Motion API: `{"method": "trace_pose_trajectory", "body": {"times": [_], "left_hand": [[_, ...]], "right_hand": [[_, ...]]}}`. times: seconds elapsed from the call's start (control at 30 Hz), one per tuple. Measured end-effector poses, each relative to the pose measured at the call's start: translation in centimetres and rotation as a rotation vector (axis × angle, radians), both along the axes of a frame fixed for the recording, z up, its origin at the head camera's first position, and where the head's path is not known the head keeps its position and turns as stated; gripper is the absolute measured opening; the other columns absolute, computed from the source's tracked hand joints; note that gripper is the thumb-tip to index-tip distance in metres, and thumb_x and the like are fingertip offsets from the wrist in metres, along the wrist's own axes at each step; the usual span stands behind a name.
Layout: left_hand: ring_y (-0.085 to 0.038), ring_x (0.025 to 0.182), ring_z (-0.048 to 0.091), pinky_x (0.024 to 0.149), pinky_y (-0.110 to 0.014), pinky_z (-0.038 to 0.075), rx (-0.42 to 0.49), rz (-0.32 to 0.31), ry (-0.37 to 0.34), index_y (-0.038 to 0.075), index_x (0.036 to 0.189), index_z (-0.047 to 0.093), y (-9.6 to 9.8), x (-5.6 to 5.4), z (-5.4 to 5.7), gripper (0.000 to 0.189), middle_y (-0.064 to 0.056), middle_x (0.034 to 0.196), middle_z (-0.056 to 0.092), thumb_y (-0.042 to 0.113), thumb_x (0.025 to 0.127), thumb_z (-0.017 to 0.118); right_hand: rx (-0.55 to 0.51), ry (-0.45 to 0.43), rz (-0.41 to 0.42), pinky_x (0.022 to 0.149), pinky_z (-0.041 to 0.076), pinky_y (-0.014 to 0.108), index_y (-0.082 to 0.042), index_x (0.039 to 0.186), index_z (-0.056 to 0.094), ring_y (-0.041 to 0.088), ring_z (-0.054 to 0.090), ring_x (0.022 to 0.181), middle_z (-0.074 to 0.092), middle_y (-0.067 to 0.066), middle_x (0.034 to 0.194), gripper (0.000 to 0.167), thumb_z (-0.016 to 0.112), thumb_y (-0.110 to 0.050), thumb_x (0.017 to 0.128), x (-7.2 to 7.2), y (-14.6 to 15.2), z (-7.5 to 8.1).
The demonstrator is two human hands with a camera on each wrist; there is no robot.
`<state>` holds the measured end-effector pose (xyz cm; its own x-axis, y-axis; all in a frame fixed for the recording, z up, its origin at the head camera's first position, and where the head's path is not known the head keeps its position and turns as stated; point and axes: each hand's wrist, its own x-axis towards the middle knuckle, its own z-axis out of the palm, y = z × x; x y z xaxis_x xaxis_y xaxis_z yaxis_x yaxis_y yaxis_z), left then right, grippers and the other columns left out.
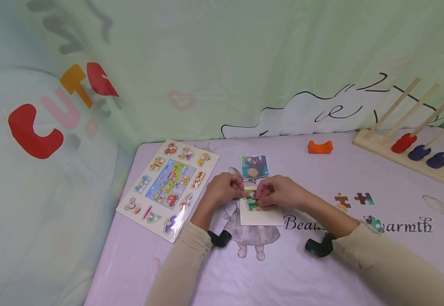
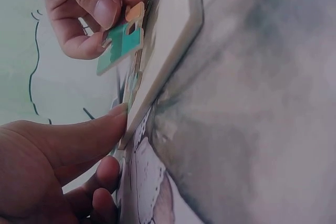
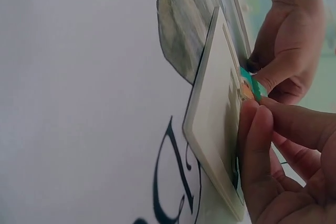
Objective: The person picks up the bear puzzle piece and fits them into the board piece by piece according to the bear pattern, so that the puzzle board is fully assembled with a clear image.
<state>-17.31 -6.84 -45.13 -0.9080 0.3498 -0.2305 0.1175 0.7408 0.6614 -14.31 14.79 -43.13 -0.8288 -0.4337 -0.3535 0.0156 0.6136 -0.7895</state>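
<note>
A cream puzzle board (image 1: 261,219) lies on the table before me. My left hand (image 1: 223,190) is at its far left corner; in the left wrist view the thumb (image 2: 89,132) presses on the board's edge, with the other fingers curled below. My right hand (image 1: 281,193) pinches a green and orange jigsaw piece (image 2: 122,45) between thumb and fingers, tilted just over the board. Other coloured pieces sit in the board's recess, partly hidden by the hands. Behind the board lies a square bear picture card (image 1: 255,166).
Loose jigsaw pieces (image 1: 342,201) lie on the right, one near the right forearm. A vehicle peg puzzle (image 1: 137,221) lies on the left. An orange block (image 1: 320,147) and a wooden rack with pegs and coloured counters (image 1: 390,151) stand at the back right.
</note>
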Motion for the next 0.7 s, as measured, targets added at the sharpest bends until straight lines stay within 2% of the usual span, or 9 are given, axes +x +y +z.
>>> {"method": "trace_pose_trajectory", "body": {"times": [0.37,0.7], "left_hand": [[-0.01,0.068,0.049,0.064,-0.027,0.035,-0.007,-0.01,0.009,0.021,0.08,0.071,0.1,0.1,0.3,0.015,0.008,0.068,0.054,0.027,0.083,0.084],[-0.01,0.067,0.048,0.063,-0.027,0.035,-0.013,-0.01,0.0,0.022,0.079,0.07,0.0,-0.1,0.0,0.017,0.009,0.066,0.052,0.028,0.083,0.085]], "right_hand": [[-0.071,-0.072,-0.036,0.067,0.055,0.027,-0.003,0.096,0.069,0.016,0.07,0.066,0.074,0.006,0.076,0.011,0.076,-0.008,0.089,0.1,-0.7,-0.4],[-0.054,-0.044,-0.057,0.061,0.054,0.027,-0.004,0.094,0.071,0.016,0.068,0.061,0.072,0.006,0.071,0.01,0.077,-0.009,0.088,0.1,-1.3,-0.6]]}}
